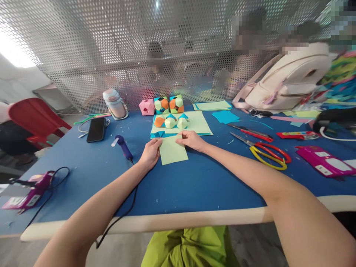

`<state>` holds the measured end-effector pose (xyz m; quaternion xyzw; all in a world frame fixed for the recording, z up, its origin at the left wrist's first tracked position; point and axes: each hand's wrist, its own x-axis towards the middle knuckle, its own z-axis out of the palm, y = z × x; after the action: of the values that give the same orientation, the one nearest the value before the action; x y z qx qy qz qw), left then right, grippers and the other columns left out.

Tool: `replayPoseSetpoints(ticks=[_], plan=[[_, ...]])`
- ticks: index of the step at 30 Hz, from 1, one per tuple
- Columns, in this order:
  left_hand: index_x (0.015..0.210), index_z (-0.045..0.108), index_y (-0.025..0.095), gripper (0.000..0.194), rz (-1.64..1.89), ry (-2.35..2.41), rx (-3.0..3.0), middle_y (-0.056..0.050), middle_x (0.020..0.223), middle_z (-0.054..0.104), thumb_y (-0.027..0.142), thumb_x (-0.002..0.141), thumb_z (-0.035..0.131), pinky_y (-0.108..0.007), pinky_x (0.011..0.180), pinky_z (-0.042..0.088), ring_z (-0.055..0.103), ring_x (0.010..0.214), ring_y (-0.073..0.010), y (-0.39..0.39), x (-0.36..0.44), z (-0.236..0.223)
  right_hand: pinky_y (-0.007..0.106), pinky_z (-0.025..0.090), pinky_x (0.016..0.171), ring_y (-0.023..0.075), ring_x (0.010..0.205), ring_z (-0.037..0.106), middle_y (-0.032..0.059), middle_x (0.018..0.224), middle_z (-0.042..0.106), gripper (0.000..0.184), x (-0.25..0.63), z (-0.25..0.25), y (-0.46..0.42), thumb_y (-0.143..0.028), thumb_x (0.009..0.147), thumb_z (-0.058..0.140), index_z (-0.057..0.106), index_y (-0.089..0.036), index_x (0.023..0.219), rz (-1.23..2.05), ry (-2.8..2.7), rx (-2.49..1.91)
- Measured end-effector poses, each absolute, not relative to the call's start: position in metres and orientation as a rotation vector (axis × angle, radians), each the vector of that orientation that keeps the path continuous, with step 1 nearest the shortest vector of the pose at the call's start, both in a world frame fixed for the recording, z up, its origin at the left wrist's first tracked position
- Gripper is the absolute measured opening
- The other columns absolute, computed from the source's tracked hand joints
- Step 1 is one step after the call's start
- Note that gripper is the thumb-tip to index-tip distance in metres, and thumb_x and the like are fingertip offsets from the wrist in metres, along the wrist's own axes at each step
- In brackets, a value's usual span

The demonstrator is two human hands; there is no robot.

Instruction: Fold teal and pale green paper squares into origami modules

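A square sheet of pale green paper (pixel 174 152) is held between my two hands over the blue table. My left hand (pixel 151 152) pinches its upper left edge, fingers closed. At its upper right, my right hand (pixel 191 140) grips the same sheet between thumb and fingers. Just beyond lies a stack of pale green and blue sheets (pixel 200 124), bearing an orange folded paper piece (pixel 159 122) and pale green ones (pixel 170 122) with blue points. Behind the stack stand a pink paper ball (pixel 147 107) and two multicoloured folded paper balls (pixel 176 104).
Left on the table (pixel 194 193) are a purple glue gun (pixel 124 148) with a black cord, a phone (pixel 96 129) and a bottle (pixel 114 104). To the right lie scissors (pixel 264 152), blue sheets (pixel 226 116), a magenta case (pixel 324 161) and a backpack (pixel 289 81). A perforated metal screen (pixel 125 55) rises behind.
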<state>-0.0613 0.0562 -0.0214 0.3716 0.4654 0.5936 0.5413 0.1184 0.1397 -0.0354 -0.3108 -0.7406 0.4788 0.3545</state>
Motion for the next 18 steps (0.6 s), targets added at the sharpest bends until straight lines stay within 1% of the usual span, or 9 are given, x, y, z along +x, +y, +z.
replayPoseSetpoints(ticks=[4, 6, 9, 11, 13, 15, 16, 18], plan=[[0.085, 0.063, 0.014, 0.026, 1.398, 1.152, 1.007, -0.003, 0.072, 0.067, 0.037, 0.073, 0.061, -0.03, 0.067, 0.051, 0.064, 0.07, -0.0173, 0.054, -0.061, -0.022, 0.026, 0.047, 0.057, 0.0139, 0.062, 0.058, 0.0011, 0.068, 0.063, 0.027, 0.118, -0.032, 0.14, -0.039, 0.07, 0.066, 0.062, -0.015, 0.081, 1.19, -1.988, -0.79], [0.089, 0.065, 0.014, 0.029, 1.361, 1.187, 1.092, -0.003, 0.074, 0.068, 0.038, 0.074, 0.061, -0.029, 0.065, 0.049, 0.063, 0.069, -0.0169, 0.053, -0.061, -0.022, 0.027, 0.047, 0.061, 0.0147, 0.067, 0.059, 0.003, 0.075, 0.065, 0.027, 0.119, -0.027, 0.139, -0.037, 0.071, 0.065, 0.062, -0.014, 0.085, 1.144, -2.019, -0.782], [0.086, 0.068, 0.015, 0.024, 1.286, 1.246, 1.232, -0.003, 0.081, 0.07, 0.035, 0.074, 0.063, -0.027, 0.067, 0.047, 0.061, 0.075, -0.0168, 0.05, -0.061, -0.021, 0.029, 0.047, 0.072, 0.0164, 0.08, 0.059, 0.0038, 0.087, 0.067, 0.026, 0.119, -0.017, 0.134, -0.029, 0.067, 0.068, 0.065, -0.017, 0.089, 1.079, -2.097, -0.745], [0.086, 0.068, 0.016, 0.021, 1.242, 1.277, 1.302, -0.003, 0.083, 0.07, 0.033, 0.074, 0.064, -0.026, 0.069, 0.047, 0.061, 0.078, -0.017, 0.048, -0.06, -0.02, 0.03, 0.045, 0.076, 0.0168, 0.079, 0.059, 0.0023, 0.084, 0.068, 0.021, 0.118, -0.011, 0.129, -0.024, 0.063, 0.07, 0.068, -0.02, 0.083, 1.058, -2.157, -0.727], [0.093, 0.066, 0.018, 0.024, 1.203, 1.299, 1.336, -0.002, 0.083, 0.07, 0.033, 0.075, 0.062, -0.026, 0.067, 0.048, 0.062, 0.077, -0.0175, 0.047, -0.057, -0.019, 0.029, 0.044, 0.074, 0.0165, 0.075, 0.057, 0.0014, 0.078, 0.067, 0.011, 0.117, -0.008, 0.127, -0.022, 0.064, 0.069, 0.068, -0.02, 0.075, 1.049, -2.185, -0.739], [0.103, 0.06, 0.018, 0.03, 1.17, 1.318, 1.351, -0.002, 0.084, 0.07, 0.031, 0.076, 0.059, -0.027, 0.064, 0.049, 0.063, 0.074, -0.0178, 0.047, -0.054, -0.019, 0.028, 0.043, 0.069, 0.0156, 0.071, 0.056, 0.0014, 0.075, 0.066, 0.005, 0.118, -0.007, 0.127, -0.023, 0.068, 0.065, 0.067, -0.019, 0.07, 1.045, -2.172, -0.789], [0.106, 0.057, 0.018, 0.032, 1.157, 1.33, 1.36, -0.003, 0.085, 0.069, 0.029, 0.076, 0.058, -0.028, 0.064, 0.05, 0.064, 0.073, -0.0179, 0.048, -0.053, -0.018, 0.027, 0.042, 0.067, 0.0151, 0.069, 0.055, 0.0014, 0.074, 0.065, 0.007, 0.118, -0.007, 0.129, -0.025, 0.07, 0.063, 0.066, -0.019, 0.071, 1.043, -2.153, -0.824], [0.102, 0.057, 0.018, 0.028, 1.132, 1.368, 1.396, -0.003, 0.086, 0.069, 0.024, 0.075, 0.056, -0.029, 0.066, 0.05, 0.064, 0.074, -0.0182, 0.049, -0.052, -0.017, 0.026, 0.041, 0.061, 0.0139, 0.065, 0.053, 0.001, 0.071, 0.062, 0.012, 0.121, -0.009, 0.134, -0.028, 0.074, 0.06, 0.063, -0.017, 0.073, 1.044, -2.109, -0.892]])
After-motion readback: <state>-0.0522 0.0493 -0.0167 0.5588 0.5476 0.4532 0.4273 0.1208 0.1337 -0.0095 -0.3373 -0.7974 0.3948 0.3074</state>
